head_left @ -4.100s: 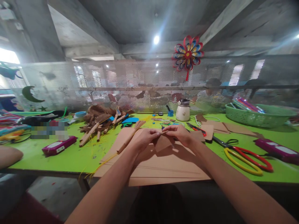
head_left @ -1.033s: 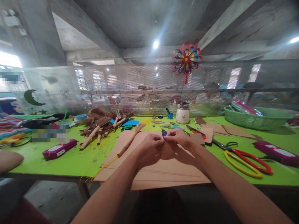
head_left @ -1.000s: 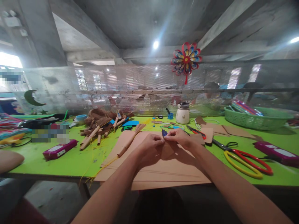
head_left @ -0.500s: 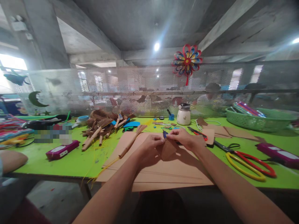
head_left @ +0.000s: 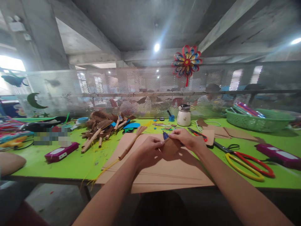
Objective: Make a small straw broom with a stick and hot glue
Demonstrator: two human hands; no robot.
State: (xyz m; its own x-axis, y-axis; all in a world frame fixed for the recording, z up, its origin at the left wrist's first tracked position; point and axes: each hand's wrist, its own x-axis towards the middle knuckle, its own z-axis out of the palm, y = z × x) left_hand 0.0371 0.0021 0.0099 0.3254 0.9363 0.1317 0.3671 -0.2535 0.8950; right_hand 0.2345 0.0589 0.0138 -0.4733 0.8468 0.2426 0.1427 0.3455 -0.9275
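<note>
My left hand (head_left: 151, 147) pinches the left edge of a small folded piece of brown paper (head_left: 171, 150). On its other side, the fingers of my right hand (head_left: 185, 138) close on the upper right edge. A small dark blue piece (head_left: 165, 136) shows at the paper's top between both hands; its kind is unclear. Beneath them lies a stack of larger brown paper sheets (head_left: 150, 179). To the left, a rolled paper stick (head_left: 128, 147) with a fringed end and yellow strands rests on the stack.
Large scissors (head_left: 244, 163) with red and yellow handles lie right of my right arm. Behind stand a white bottle (head_left: 183, 116) and a green basket (head_left: 258, 121). Several rolled paper sticks (head_left: 97, 136) are heaped at left. Purple power strips (head_left: 61, 152) flank the area; another person's arm (head_left: 11, 164) is far left.
The folded paper has turned slightly between my fingers, and more of the blue piece shows. Both hands keep their pinch. The whole view has shifted slightly.
</note>
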